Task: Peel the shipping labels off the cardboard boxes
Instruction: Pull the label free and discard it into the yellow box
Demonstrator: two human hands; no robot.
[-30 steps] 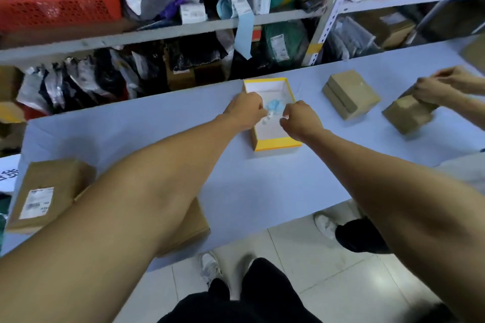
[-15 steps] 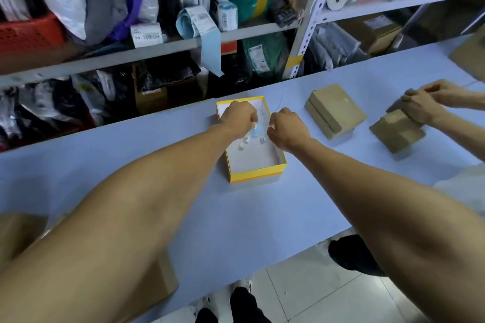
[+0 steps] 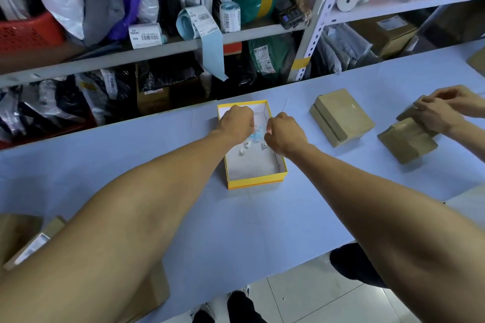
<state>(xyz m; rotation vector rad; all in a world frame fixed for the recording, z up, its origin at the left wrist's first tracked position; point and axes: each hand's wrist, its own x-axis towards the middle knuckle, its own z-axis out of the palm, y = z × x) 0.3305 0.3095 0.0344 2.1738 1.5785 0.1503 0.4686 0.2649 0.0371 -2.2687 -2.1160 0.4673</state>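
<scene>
A yellow-sided open tray box (image 3: 256, 183) with a white inside sits mid-table. Both my hands reach into its far half. My left hand (image 3: 236, 123) and my right hand (image 3: 283, 131) are closed, pinching a crumpled pale-blue scrap of label (image 3: 256, 136) between them. Several small white balled-up bits (image 3: 242, 151) lie on the tray floor. A cardboard box with a white shipping label (image 3: 31, 246) shows at the lower left, partly hidden by my left arm.
A plain cardboard box (image 3: 341, 118) lies right of the tray. Another person's hands (image 3: 435, 110) work on a taped cardboard box (image 3: 406, 139) at the far right. Shelves with parcels, label rolls (image 3: 229, 16) and a hanging blue strip (image 3: 212, 55) stand behind the table.
The view has shifted so the tray box sits lower and more central. My hands stay together over the tray, working the blue scrap; more white bits show on the tray floor.
</scene>
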